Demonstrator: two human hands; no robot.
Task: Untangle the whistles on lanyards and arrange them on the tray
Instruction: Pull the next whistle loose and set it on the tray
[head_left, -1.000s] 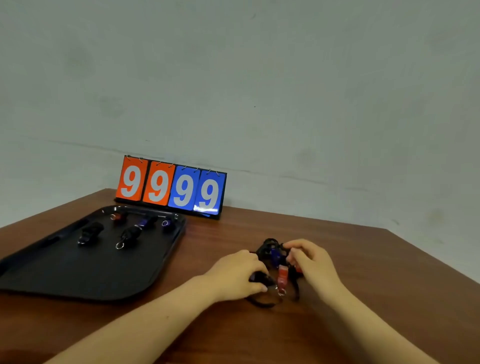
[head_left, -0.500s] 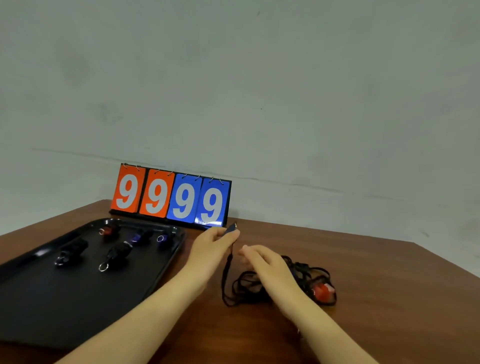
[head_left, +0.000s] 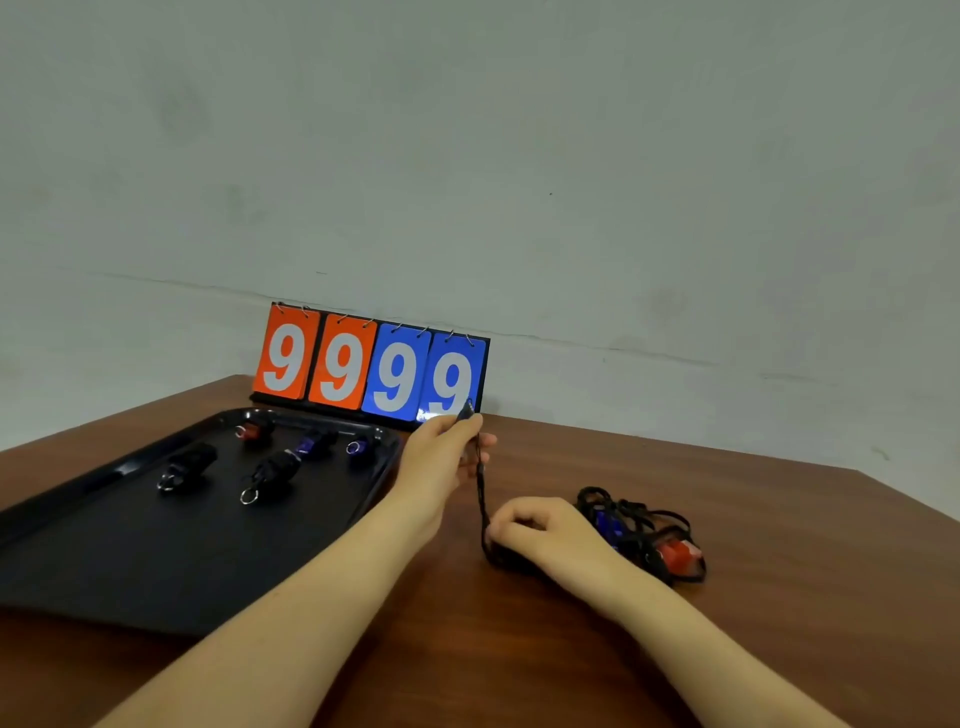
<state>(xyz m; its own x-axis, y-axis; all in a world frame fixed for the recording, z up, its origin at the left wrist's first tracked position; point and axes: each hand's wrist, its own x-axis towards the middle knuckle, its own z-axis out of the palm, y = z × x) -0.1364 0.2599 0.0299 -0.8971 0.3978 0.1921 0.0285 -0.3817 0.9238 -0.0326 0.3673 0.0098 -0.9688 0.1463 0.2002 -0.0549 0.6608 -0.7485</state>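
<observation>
The left hand (head_left: 441, 462) pinches the end of 1 black cord (head_left: 480, 483) between thumb and fingers and holds it raised, just in front of the scoreboard (head_left: 371, 364) at 12 o'clock. The cord drops to the right hand (head_left: 540, 530), whose fingers are curled down over it on the table (head_left: 779, 519); whether they truly grip it or only pin it, I cannot tell. The knot of cords (head_left: 639, 525), with a blue whistle (head_left: 608, 522) and a red whistle (head_left: 678, 553) caught in it, lies just beside that hand at 3 o'clock. The tray (head_left: 104, 561) sits at 9 o'clock with 5 whistles already laid out on it.

The step looks like drawing 1 lanyard free. To do it well, keep the right hand firm on the knot so it stays put, and pull the raised end slowly, following the cord's own path. If it snags, slacken and loosen the loop rather than tug, or the knot may tighten.
</observation>
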